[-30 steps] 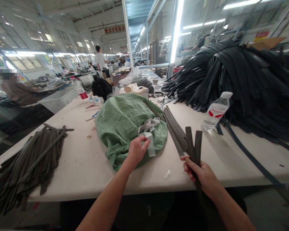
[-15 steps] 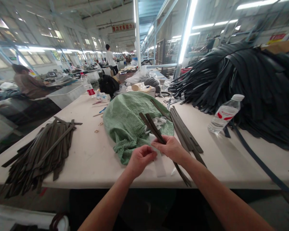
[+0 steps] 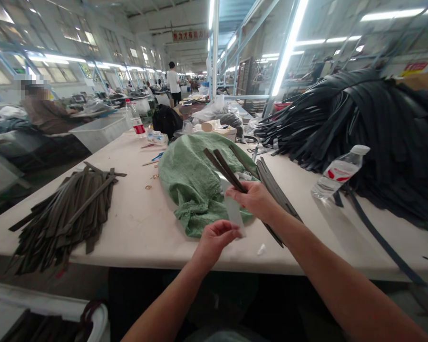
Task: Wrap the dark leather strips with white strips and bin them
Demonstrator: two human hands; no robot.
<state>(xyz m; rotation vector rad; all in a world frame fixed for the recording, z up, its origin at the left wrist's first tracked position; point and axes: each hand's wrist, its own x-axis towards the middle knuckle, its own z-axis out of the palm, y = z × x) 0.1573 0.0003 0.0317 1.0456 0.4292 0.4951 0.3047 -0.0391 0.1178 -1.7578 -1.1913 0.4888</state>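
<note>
My right hand (image 3: 251, 197) is closed around a few dark brown strips (image 3: 224, 167), which stick out on both sides of it. A pale translucent strip (image 3: 234, 211) runs from the right fingers down to my left hand (image 3: 219, 240). The left fingers pinch its lower end just above the tabletop. Behind both hands lies a green woven sack (image 3: 189, 171), with white pieces (image 3: 243, 176) at its opening. More brown strips (image 3: 276, 183) rest on the table to the right of the sack, partly hidden by my right arm.
A pile of brown strips (image 3: 71, 204) overhangs the table's left front edge. Black straps (image 3: 371, 128) are heaped at right, behind a tilted water bottle (image 3: 340, 172). Another bottle (image 3: 135, 118) stands at the back left. A white bin (image 3: 100, 313) holds dark strips below. Two people are farther off.
My left hand has moved down and slightly right, pinching the pale strip's lower end. My right hand, still holding the brown strips, has shifted a little. The whole view has turned slightly left.
</note>
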